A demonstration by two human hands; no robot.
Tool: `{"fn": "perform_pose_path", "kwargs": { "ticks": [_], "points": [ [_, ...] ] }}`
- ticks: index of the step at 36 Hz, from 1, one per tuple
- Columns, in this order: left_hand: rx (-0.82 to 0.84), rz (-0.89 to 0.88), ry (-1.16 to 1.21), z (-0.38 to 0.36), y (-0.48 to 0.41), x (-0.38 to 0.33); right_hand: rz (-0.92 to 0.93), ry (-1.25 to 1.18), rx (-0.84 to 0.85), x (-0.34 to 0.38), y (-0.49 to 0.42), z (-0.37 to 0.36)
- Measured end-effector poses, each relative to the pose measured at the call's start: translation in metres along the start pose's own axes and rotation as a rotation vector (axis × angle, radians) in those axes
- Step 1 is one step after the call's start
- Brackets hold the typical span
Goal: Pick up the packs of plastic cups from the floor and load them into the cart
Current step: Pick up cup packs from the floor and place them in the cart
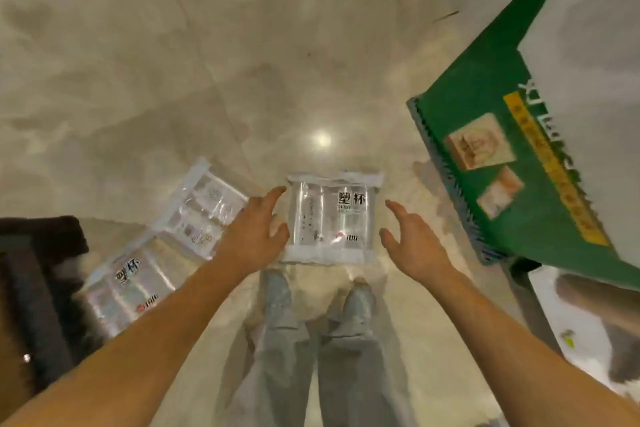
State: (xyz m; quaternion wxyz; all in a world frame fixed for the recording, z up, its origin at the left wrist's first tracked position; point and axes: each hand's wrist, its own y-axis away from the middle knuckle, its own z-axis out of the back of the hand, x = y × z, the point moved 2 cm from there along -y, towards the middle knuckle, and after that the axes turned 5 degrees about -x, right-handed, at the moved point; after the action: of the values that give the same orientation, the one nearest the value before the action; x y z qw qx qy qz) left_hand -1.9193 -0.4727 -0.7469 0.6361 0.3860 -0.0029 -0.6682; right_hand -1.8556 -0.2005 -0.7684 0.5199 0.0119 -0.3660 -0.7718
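Observation:
A clear pack of plastic cups (pixel 334 217) with black lettering lies flat on the floor just ahead of my feet. My left hand (pixel 258 227) touches its left edge with spread fingers. My right hand (pixel 410 239) hovers open a little to the right of the pack, apart from it. Two more packs lie to the left: one (pixel 201 208) tilted beyond my left wrist, another (pixel 130 291) nearer, partly under my left forearm. The cart cannot be made out for sure.
A green display stand with printed pictures (pixel 502 163) rises at the right, its ridged base edge (pixel 446 177) close to my right hand. A dark object (pixel 38 281) fills the lower left. A white sheet (pixel 588 319) lies at the lower right. Glossy marble floor (pixel 207 62) stretches ahead.

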Motion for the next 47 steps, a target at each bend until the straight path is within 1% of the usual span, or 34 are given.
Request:
{"fn": "perform_pose_path", "kwargs": {
  "ticks": [5, 9, 11, 13, 14, 16, 19, 22, 26, 30, 33, 36, 38, 41, 43, 47],
  "points": [
    [0.125, -0.018, -0.115, -0.114, -0.092, 0.085, -0.053, -0.003, 0.05, -0.069, -0.088, -0.12],
    [0.202, -0.028, -0.097, -0.198, -0.13, 0.145, -0.052, -0.066, 0.07, -0.11, -0.138, -0.197],
    [0.175, -0.059, -0.078, -0.227, -0.14, 0.167, -0.028, -0.097, 0.067, -0.123, -0.156, -0.226],
    [0.122, -0.178, -0.064, -0.245, -0.145, 0.181, -0.009, -0.153, 0.039, -0.131, -0.167, -0.245],
    [0.113, -0.217, -0.021, -0.251, -0.144, 0.183, -0.002, -0.185, 0.021, -0.134, -0.168, -0.251],
    [0.077, -0.229, 0.042, -0.258, -0.14, 0.182, 0.002, -0.233, -0.017, -0.136, -0.167, -0.255],
    [0.059, -0.2, 0.057, -0.246, -0.134, 0.17, 0.006, -0.263, -0.058, -0.13, -0.156, -0.239],
    [0.1, -0.152, 0.108, -0.212, -0.125, 0.148, 0.009, -0.259, -0.09, -0.112, -0.138, -0.197],
    [0.071, -0.154, 0.103, -0.136, -0.105, 0.088, -0.027, -0.202, -0.118, -0.07, -0.107, -0.11],
    [0.02, -0.183, 0.157, -0.034, -0.075, 0.014, 0.008, -0.191, -0.16, -0.018, -0.062, 0.002],
    [-0.026, -0.217, 0.176, 0.049, -0.044, -0.049, 0.1, -0.152, -0.233, 0.023, -0.017, 0.092],
    [-0.072, -0.198, 0.167, 0.135, -0.005, -0.112, 0.116, -0.166, -0.299, 0.065, 0.039, 0.183],
    [-0.118, -0.244, 0.128, 0.19, 0.027, -0.155, 0.135, -0.145, -0.351, 0.09, 0.08, 0.239],
    [-0.189, -0.327, 0.111, 0.261, 0.075, -0.214, 0.173, -0.205, -0.459, 0.119, 0.143, 0.316],
    [-0.223, -0.374, 0.082, 0.301, 0.105, -0.25, 0.183, -0.226, -0.497, 0.134, 0.183, 0.359],
    [-0.228, -0.502, 0.002, 0.365, 0.153, -0.312, 0.154, -0.21, -0.612, 0.154, 0.266, 0.428]
  ]
}}
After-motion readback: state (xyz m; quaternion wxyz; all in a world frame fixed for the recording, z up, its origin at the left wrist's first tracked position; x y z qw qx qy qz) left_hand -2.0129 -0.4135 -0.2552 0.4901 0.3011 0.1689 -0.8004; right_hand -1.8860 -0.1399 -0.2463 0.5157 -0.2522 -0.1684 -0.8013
